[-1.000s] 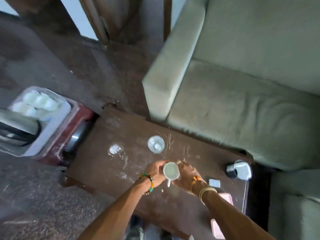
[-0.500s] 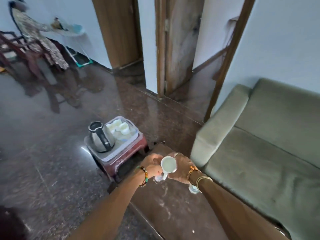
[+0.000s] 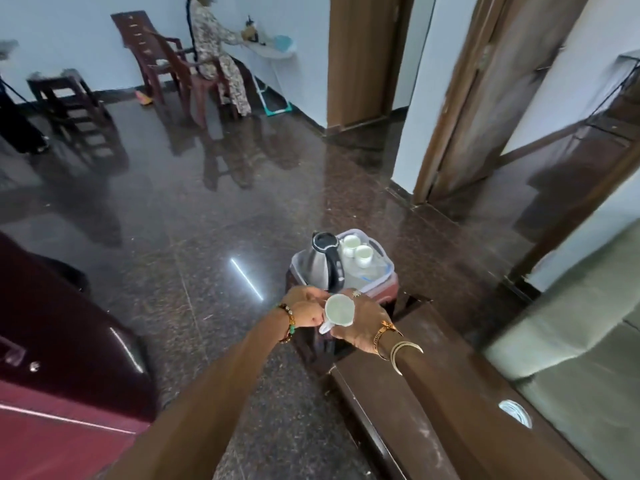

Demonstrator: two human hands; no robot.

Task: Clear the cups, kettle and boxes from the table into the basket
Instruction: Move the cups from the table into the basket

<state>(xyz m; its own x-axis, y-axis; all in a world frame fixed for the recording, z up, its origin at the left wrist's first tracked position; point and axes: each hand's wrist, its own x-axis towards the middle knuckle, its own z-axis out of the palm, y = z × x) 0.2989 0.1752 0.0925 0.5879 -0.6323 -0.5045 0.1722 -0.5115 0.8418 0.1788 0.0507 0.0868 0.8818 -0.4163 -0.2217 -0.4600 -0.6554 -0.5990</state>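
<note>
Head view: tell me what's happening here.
A person holds a white cup in both hands, left hand at the handle, right hand round its body, just short of the basket. The basket, on a red stool, already holds the kettle and two cups. A clear glass sits on the table.

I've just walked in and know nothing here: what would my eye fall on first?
The left hand and right hand together hold a white cup mid-view, near the table's far end. Just beyond, a steel kettle and two more cups sit in a basket on a red stool.
</note>
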